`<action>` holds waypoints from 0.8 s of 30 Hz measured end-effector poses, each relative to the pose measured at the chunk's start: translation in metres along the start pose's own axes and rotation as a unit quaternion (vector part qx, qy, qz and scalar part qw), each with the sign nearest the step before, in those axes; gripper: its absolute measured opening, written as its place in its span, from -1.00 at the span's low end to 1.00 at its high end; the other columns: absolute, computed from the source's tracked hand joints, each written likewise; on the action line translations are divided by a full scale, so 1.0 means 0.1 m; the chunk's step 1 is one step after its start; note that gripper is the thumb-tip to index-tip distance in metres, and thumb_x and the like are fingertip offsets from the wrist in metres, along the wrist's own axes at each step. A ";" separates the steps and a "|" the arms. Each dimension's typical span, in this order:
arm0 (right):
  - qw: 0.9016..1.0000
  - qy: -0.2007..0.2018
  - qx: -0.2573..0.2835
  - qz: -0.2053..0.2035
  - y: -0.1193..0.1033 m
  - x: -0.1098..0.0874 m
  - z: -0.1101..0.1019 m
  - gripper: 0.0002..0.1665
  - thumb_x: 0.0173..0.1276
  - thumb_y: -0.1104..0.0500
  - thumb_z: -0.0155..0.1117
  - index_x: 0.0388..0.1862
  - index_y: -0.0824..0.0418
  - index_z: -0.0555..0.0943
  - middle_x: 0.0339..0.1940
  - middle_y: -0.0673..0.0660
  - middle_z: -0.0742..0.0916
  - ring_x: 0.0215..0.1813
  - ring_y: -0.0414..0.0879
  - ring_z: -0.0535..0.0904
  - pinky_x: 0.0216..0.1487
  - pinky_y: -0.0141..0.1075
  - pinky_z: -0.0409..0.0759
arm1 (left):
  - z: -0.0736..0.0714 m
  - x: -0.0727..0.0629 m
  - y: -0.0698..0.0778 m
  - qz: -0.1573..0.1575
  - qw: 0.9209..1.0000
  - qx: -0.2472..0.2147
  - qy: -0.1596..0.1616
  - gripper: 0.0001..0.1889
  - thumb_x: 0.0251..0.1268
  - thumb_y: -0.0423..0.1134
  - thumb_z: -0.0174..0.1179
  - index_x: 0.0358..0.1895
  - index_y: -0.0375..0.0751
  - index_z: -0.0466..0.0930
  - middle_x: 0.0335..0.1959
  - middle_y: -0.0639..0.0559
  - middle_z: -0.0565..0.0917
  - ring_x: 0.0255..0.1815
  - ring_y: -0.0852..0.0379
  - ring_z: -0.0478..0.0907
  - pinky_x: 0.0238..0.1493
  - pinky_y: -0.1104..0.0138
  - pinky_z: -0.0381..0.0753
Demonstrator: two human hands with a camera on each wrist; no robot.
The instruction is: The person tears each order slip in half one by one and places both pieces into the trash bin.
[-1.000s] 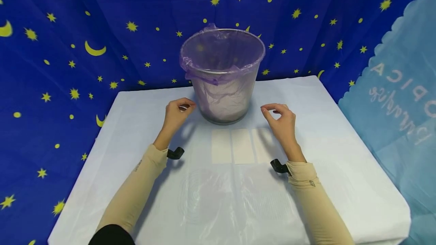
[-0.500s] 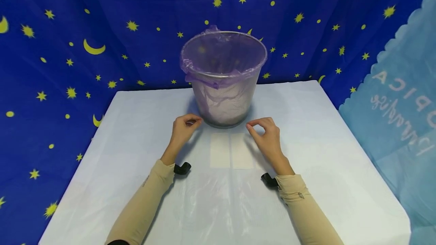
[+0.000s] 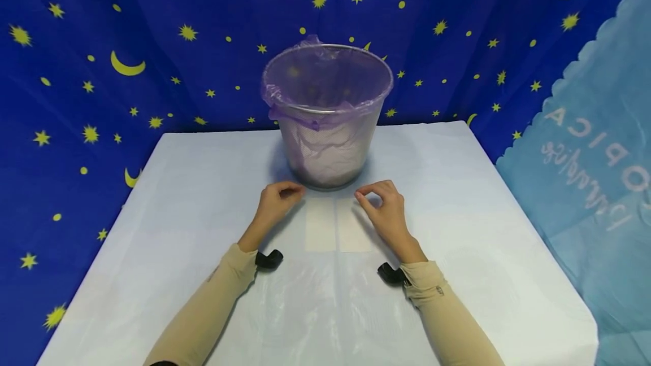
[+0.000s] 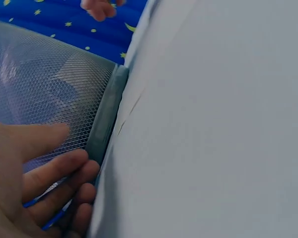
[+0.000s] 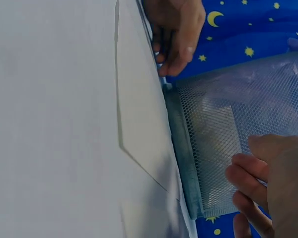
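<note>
One bin (image 3: 346,148), lined by one purple bag (image 3: 319,121), stood at the counter's (image 3: 458,202) twelve o'clock. At its six o'clock, the head view showed two sheets (image 3: 320,229). Left hand (image 3: 274,206) was at seven, right hand (image 3: 389,210) at five. Only the wrist views revealed thumbs parted from loosely curled fingers (image 5: 247,174).

Hands (image 4: 35,183) near mesh bin (image 4: 82,99), white tabletop (image 4: 203,119).

Two hands (image 3: 277,205) (image 3: 383,210), one mesh bin (image 3: 330,157), one purple liner (image 3: 317,120), at least two pale cards (image 3: 320,227) (image 3: 352,233).
</note>
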State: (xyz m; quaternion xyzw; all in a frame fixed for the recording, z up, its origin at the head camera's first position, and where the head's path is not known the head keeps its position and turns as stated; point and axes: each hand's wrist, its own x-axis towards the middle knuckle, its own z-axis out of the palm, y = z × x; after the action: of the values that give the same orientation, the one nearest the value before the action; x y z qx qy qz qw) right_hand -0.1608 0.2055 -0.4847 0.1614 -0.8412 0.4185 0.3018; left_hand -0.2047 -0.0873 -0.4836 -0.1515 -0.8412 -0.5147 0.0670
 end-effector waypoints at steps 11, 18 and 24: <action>0.999 -0.031 0.008 -0.020 -0.07 -0.03 0.02 -0.93 0.26 0.24 0.61 -0.34 0.09 0.84 -0.40 0.00 0.81 -0.22 -0.04 0.69 -0.24 -0.02 0.61 | 0.08 -0.01 -0.11 0.073 0.994 0.067 -0.046 -0.63 0.17 -0.18 0.60 -0.01 -0.27 0.81 -0.16 -0.17 0.69 -0.11 -0.08 0.54 -0.03 0.16 0.52; 0.999 -0.029 0.004 -0.021 -0.07 -0.03 0.04 -0.92 0.31 0.17 0.59 -0.36 0.14 0.82 -0.41 0.02 0.80 -0.23 0.02 0.69 -0.27 -0.08 0.57 | 0.10 0.00 -0.09 0.104 0.989 0.096 -0.039 -0.58 0.06 -0.17 0.63 -0.03 -0.32 0.80 -0.22 -0.20 0.64 -0.16 -0.13 0.52 -0.06 0.13 0.47; 0.999 -0.038 0.002 -0.023 -0.08 -0.02 0.04 -0.90 0.31 0.17 0.59 -0.38 0.13 0.82 -0.43 0.01 0.80 -0.28 0.05 0.69 -0.31 -0.11 0.57 | 0.09 0.01 -0.06 0.093 0.989 0.100 -0.054 -0.58 0.00 -0.17 0.67 -0.07 -0.26 0.81 -0.22 -0.18 0.64 -0.14 -0.13 0.50 -0.03 0.15 0.42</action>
State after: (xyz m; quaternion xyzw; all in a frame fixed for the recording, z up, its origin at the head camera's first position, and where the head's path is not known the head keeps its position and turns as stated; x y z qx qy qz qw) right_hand -0.1565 0.1976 -0.4835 0.1972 -0.8474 0.4069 0.2784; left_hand -0.2069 -0.0820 -0.4926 -0.2490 -0.8731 -0.4108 0.0836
